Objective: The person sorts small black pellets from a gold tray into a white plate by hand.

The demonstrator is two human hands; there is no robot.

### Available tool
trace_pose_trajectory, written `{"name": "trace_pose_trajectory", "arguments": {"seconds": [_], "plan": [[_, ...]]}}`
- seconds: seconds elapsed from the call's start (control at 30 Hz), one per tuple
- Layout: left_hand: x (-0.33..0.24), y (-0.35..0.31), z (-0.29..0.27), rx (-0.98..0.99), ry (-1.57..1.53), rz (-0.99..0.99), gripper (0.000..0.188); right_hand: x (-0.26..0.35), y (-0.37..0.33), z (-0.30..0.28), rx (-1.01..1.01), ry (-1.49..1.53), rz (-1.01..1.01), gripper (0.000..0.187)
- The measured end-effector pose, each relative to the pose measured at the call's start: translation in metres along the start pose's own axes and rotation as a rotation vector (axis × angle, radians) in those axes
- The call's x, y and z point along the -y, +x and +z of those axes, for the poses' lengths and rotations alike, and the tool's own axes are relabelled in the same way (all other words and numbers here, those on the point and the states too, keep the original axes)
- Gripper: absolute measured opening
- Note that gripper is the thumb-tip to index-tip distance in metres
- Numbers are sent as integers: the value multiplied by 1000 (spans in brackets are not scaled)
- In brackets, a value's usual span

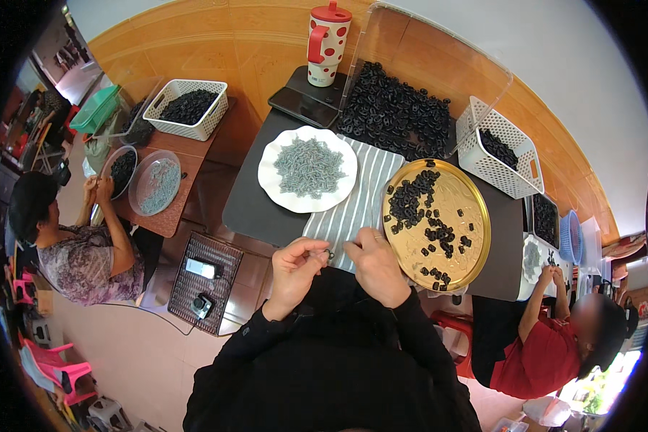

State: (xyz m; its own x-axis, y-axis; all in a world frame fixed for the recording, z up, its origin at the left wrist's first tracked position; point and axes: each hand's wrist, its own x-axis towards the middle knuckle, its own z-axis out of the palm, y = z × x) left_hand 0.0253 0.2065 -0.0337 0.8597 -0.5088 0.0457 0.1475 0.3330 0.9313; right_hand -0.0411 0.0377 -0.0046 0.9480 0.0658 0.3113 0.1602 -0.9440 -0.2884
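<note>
In front of me, above the striped cloth [367, 160], my left hand [297, 270] pinches a small dark piece [330, 255] between thumb and fingertips. Close to its right, my right hand [379, 266] is closed, thumb pressed to the fingers; whatever it may hold is too small to make out. A white scalloped plate [268, 181] heaped with small grey-green metal-looking pieces [309, 167] stands ahead to the left. Beside my right hand lies a round gold tray [475, 209] with scattered small black plastic pieces [409, 203].
Behind the plate are a phone [304, 106] and a dotted tumbler [329, 43]. A clear bin [428, 36] of black pieces and a white basket [493, 169] stand at the back right. Co-workers sit at left [79, 252] and right [547, 345].
</note>
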Motion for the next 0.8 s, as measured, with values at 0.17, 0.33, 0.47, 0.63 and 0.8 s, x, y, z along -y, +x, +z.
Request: {"name": "trace_pose_trajectory", "arguments": {"seconds": [0.17,0.33,0.47,0.63,0.8], "plan": [[-1,0,3,14,-4,8,18,-4,-13,14,-191,205,121,20],[-3,-3,20,108,-35,-43,19,-6,-27,4,-185,1255,663,14],[-3,-5,33,185,-82,-74,21,-7,-35,0,-208,1643,714,16],[-4,-4,38,191,-118,-81,24,-4,-40,-5,-191,1730,683,17],[0,-4,40,198,-135,-83,25,-5,-46,-5,-209,1665,644,18]]}}
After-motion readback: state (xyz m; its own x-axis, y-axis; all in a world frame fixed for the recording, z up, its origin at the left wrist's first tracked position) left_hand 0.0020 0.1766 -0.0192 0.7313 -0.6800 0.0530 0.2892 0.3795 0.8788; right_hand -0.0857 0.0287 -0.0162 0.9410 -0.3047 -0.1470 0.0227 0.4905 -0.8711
